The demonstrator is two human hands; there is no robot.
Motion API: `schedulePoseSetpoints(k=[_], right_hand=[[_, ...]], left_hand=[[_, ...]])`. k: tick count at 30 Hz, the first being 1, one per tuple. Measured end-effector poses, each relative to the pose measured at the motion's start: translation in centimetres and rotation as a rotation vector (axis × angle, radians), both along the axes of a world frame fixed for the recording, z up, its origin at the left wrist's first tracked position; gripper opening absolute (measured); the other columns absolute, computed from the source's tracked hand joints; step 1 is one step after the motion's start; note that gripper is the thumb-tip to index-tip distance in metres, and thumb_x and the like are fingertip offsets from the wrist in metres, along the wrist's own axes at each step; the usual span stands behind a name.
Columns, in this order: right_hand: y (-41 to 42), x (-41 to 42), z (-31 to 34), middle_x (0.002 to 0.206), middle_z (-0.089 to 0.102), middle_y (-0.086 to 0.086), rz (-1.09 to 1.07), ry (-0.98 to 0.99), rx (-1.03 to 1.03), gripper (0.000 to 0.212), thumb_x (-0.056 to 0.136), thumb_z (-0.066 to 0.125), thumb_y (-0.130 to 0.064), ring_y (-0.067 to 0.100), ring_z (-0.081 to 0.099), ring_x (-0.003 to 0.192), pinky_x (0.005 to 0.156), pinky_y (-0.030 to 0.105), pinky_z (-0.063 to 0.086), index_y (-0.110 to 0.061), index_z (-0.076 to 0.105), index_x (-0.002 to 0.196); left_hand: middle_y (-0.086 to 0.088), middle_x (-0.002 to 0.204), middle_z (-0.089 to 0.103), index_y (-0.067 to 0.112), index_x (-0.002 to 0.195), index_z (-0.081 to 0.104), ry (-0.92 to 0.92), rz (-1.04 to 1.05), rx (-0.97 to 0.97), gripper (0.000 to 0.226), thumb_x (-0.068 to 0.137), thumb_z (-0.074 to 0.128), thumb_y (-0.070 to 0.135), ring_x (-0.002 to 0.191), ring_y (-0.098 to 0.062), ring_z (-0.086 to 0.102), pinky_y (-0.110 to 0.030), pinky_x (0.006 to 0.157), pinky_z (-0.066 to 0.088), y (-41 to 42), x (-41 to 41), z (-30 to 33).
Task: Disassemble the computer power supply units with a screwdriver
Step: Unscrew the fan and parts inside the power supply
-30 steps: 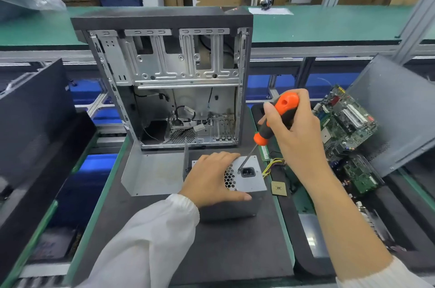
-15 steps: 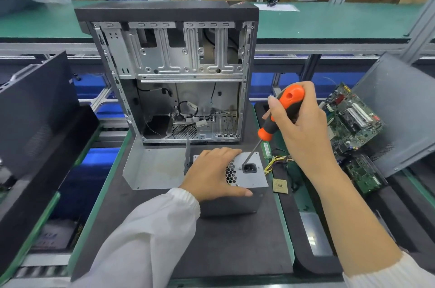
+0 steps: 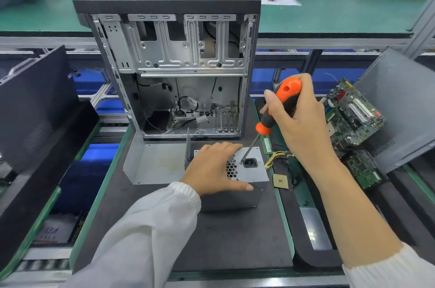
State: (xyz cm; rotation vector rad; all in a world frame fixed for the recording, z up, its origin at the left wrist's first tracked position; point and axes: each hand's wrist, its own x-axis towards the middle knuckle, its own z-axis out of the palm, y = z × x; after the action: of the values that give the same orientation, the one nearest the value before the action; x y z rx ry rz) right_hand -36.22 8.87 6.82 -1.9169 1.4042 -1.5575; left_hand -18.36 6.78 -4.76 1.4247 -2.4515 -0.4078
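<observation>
Head view: PSU (image 3: 253, 171), a grey sheet-metal box w/ honeycomb vent and black socket, sits on the dark bench (image 3: 226, 236) mat just in front of the stripped PC case (image 3: 174, 71). Left hand (image 3: 213, 167) lies flat on its top, fingers nearly straight, thumb on the front edge, pressing it down. Right hand (image 3: 297, 120) is wrapped round the orange/black screwdriver (image 3: 276, 111); thin steel shaft slants down, tip at a spot beside the socket, prob. a screw. Best approach: keep tip seated square, push down while turning, hold box firm so it can't slide. Loose CPU chip (image 3: 280, 181) and green circuit boards (image 3: 353, 115) lie to the right.
</observation>
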Motion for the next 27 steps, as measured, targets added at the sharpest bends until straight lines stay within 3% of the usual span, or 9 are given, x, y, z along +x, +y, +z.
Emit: schedulePoseSetpoints(k=[2, 5, 9, 11, 15, 18, 21, 24, 27], right_hand=[[-0.3, 0.2, 0.3, 0.07, 0.062, 0.006, 0.014, 0.058, 0.042, 0.029, 0.093, 0.06, -0.037, 0.01, 0.06, 0.065, 0.059, 0.018, 0.043, -0.016, 0.041, 0.094], [-0.9, 0.6, 1.6, 0.071, 0.052, -0.009, 0.028, 0.186, 0.053, 0.032, 0.09, 0.064, -0.039, 0.003, 0.048, 0.064, 0.06, 0.013, 0.035, -0.016, 0.042, 0.091], [-1.8, 1.3, 3.8, 0.074, 0.05, -0.006, 0.107, 0.447, 0.146, 0.038, 0.086, 0.066, -0.044, 0.004, 0.043, 0.063, 0.057, 0.012, 0.034, -0.015, 0.042, 0.093], [-2.0, 1.8, 5.1, 0.075, 0.053, -0.005, 0.177, 0.561, 0.191, 0.038, 0.084, 0.068, -0.046, 0.004, 0.046, 0.061, 0.053, 0.016, 0.035, -0.017, 0.044, 0.093], [-2.6, 1.9, 7.3, 0.09, 0.062, 0.005, 0.38, 0.675, 0.301, 0.037, 0.082, 0.072, -0.038, 0.017, 0.068, 0.067, 0.065, 0.031, 0.056, -0.014, 0.05, 0.099], [-3.5, 1.4, 8.1, 0.091, 0.063, 0.013, 0.484, 0.563, 0.457, 0.032, 0.082, 0.075, -0.022, 0.024, 0.072, 0.074, 0.068, 0.041, 0.061, -0.008, 0.053, 0.102], [-4.1, 1.1, 8.9, 0.094, 0.064, 0.016, 0.483, 0.599, 0.498, 0.029, 0.084, 0.074, -0.016, 0.018, 0.073, 0.07, 0.065, 0.039, 0.062, -0.005, 0.056, 0.104], [-4.3, 1.2, 9.6, 0.077, 0.072, 0.006, 0.379, 0.792, 0.504, 0.035, 0.083, 0.071, -0.041, 0.016, 0.072, 0.059, 0.071, 0.041, 0.06, -0.012, 0.052, 0.089], [-3.9, 1.8, 10.2, 0.053, 0.068, 0.003, 0.266, 0.918, 0.529, 0.062, 0.076, 0.054, -0.074, 0.014, 0.067, 0.046, 0.058, 0.028, 0.055, -0.012, 0.051, 0.077]], left_hand=[[0.014, 0.139, 0.048, 0.027, 0.146, 0.036, 0.004, -0.003, 0.001, 0.106, 0.06, 0.061, 0.085, 0.129, -0.008, 0.041, -0.032, 0.108, 0.025, -0.1, 0.0, 0.0], [0.012, 0.139, 0.049, 0.025, 0.146, 0.036, 0.01, -0.008, -0.007, 0.108, 0.06, 0.06, 0.086, 0.128, -0.01, 0.042, -0.032, 0.107, 0.026, -0.1, 0.1, -0.1], [0.01, 0.14, 0.049, 0.023, 0.147, 0.036, -0.004, -0.011, 0.019, 0.108, 0.061, 0.063, 0.082, 0.13, -0.01, 0.042, -0.033, 0.109, 0.025, 0.1, -0.1, 0.5], [0.009, 0.14, 0.051, 0.026, 0.145, 0.04, 0.047, -0.014, 0.081, 0.096, 0.066, 0.068, 0.073, 0.129, -0.009, 0.044, -0.032, 0.111, 0.028, 0.0, -0.1, 1.1], [0.01, 0.127, 0.063, 0.023, 0.124, 0.064, 0.678, -0.103, 0.285, 0.035, 0.09, 0.068, 0.03, 0.121, -0.002, 0.054, -0.018, 0.097, 0.046, -0.2, 0.7, 2.4], [0.006, 0.107, 0.072, 0.017, 0.114, 0.069, 0.902, -0.122, 0.296, 0.021, 0.096, 0.059, 0.013, 0.108, -0.009, 0.065, -0.019, 0.089, 0.049, -0.2, -0.1, 2.7], [-0.003, 0.085, 0.075, 0.013, 0.102, 0.073, 1.031, -0.038, 0.287, 0.019, 0.096, 0.057, 0.005, 0.088, -0.014, 0.07, -0.026, 0.087, 0.053, -0.3, -1.5, 2.1], [-0.004, 0.081, 0.075, 0.018, 0.094, 0.075, 1.094, -0.011, 0.303, 0.021, 0.096, 0.057, 0.005, 0.084, -0.016, 0.071, -0.028, 0.083, 0.056, -0.4, -1.7, 1.6], [-0.003, 0.08, 0.075, 0.019, 0.089, 0.076, 1.136, -0.002, 0.315, 0.024, 0.094, 0.059, 0.002, 0.082, -0.018, 0.072, -0.03, 0.081, 0.057, -0.3, -1.9, 1.7]])
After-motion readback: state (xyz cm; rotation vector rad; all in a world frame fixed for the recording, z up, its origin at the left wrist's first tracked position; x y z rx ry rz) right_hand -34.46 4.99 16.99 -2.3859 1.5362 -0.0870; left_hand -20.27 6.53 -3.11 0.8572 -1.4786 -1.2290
